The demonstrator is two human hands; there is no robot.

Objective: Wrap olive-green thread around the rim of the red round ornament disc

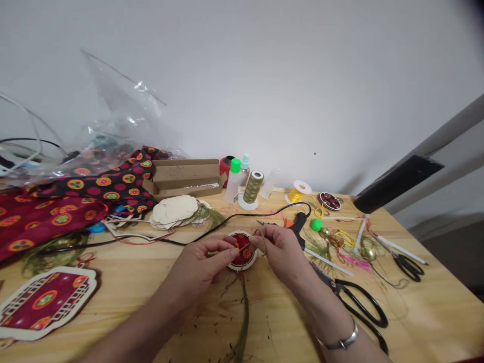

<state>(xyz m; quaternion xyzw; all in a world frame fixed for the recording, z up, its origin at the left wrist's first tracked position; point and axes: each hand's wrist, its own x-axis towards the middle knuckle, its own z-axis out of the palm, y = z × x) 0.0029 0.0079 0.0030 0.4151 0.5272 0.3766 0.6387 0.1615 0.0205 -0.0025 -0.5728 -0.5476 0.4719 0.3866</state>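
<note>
My left hand [206,262] and my right hand [282,249] meet over a small round piece covered in red patterned fabric [242,250] on the wooden table [416,312]. Both hands pinch a thin olive-green thread [242,322] that trails down toward the table's near edge. The fingers of each hand are closed in a pinch, and a thin needle-like bit shows between them. A metal bracelet sits on my right wrist. The round piece lies flat just behind the fingertips.
A black glue gun [298,227] with its cord lies right of the hands. Large black scissors [355,302] and smaller ones [408,264] lie at the right. Thread spools, bottles and a cardboard box stand at the back. Patterned fabric [56,206] and a decorated panel [41,302] are at the left.
</note>
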